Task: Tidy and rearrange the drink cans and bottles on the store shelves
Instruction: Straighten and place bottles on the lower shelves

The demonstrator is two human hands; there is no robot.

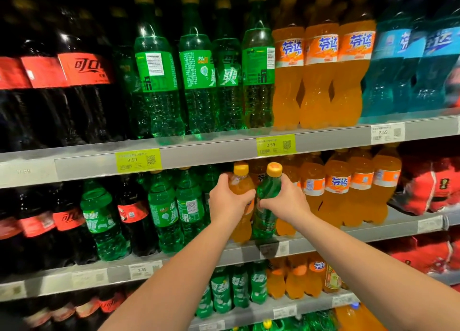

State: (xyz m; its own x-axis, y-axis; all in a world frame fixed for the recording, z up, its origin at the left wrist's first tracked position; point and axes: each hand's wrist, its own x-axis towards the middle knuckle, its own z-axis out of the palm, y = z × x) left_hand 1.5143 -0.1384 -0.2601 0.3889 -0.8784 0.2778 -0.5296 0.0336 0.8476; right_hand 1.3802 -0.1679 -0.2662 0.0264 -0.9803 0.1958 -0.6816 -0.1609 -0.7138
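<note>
On the middle shelf (373, 231) my left hand (227, 202) grips an orange soda bottle (241, 181) with a yellow cap around its shoulder. Right beside it my right hand (286, 202) grips a green soda bottle (267, 191), also yellow-capped. Both bottles stand upright at the shelf's front edge, touching each other, at the seam between the green row and the orange row. My fingers cover the middle of each bottle.
Green bottles (169, 213) and cola bottles (67, 221) fill the middle shelf to the left, orange bottles (338, 189) to the right, red packs (428, 184) at far right. The top shelf holds large cola, green, orange and blue bottles (398, 64). Smaller bottles stand on the lower shelf.
</note>
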